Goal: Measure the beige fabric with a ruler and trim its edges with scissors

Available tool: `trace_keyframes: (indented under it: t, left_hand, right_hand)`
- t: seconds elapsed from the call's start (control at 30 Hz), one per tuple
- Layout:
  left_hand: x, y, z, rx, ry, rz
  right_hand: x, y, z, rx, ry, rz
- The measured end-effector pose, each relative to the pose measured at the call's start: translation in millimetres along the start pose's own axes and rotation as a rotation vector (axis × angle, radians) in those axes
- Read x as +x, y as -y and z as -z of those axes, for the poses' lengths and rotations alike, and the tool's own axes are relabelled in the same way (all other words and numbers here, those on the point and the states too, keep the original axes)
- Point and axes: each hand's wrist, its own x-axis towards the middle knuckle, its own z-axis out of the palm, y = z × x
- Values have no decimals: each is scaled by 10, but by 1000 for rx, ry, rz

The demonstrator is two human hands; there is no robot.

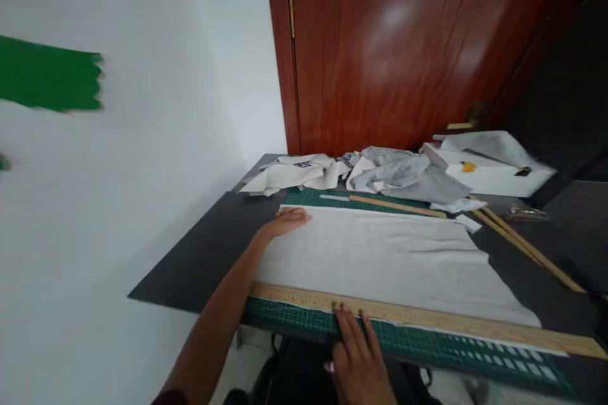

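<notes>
Dark table (204,253) beside a white wall (142,76), with a red-brown door (370,44) behind. Scraps (413,171) and a white box (498,178) line the table's far side. The pale cloth (375,259) lies over a green mat (289,319), its long axis running left to right; its right end slants unevenly. The wooden ruler (427,316) lies along the cloth's near edge, its long axis also left to right, its right end angled towards the wearer. The left hand (287,220) rests, fingers extended and unclenched, on the cloth's far left corner. The right hand (358,361) lays straightened, ungripping fingertips on the ruler.
</notes>
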Motion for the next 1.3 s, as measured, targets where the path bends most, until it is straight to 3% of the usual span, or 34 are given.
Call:
trace_keyframes:
  t: [0.1, 0.17, 0.27, 0.37, 0.4, 0.57, 0.67, 0.77, 0.93, 1.17, 1.3]
  left_hand:
    - [-44, 18, 118, -19, -32, -9]
    - [-58, 42, 158, -36, -77, -12]
    - [-45, 99, 170, -66, -157, -12]
    - [-4, 167, 167, -77, -234, -5]
    - [12, 188, 165, -75, -254, -6]
    - [73, 254, 142, -12, -302, -56]
    - [90, 272, 121, 72, -300, -104]
    - [95, 272, 101, 171, -290, -154]
    - [41, 195, 57, 374, -205, -265]
    - [-151, 31, 13, 672, -123, -335]
    - [-190, 1, 20, 756, -109, -323]
  right_hand:
    - [-51, -240, -36, 6, -91, 135]
    - [-23, -405, 92, 47, -80, 221]
    - [198, -661, 475, 173, 156, 299]
    - [679, -1023, 738, 197, 458, 44]
    - [881, -1188, 742, 166, 478, -11]
    - [1856, -2194, 337, -24, 483, -279]
    - [2157, -2676, 141, -129, 486, -445]
    - [2203, -2962, 75, -184, 519, -543]
    - [2042, -3208, -2, -240, 558, -617]
    - [1992, -3409, -68, -336, 588, -686]
    - [2003, -3382, 13, -360, 553, -576]
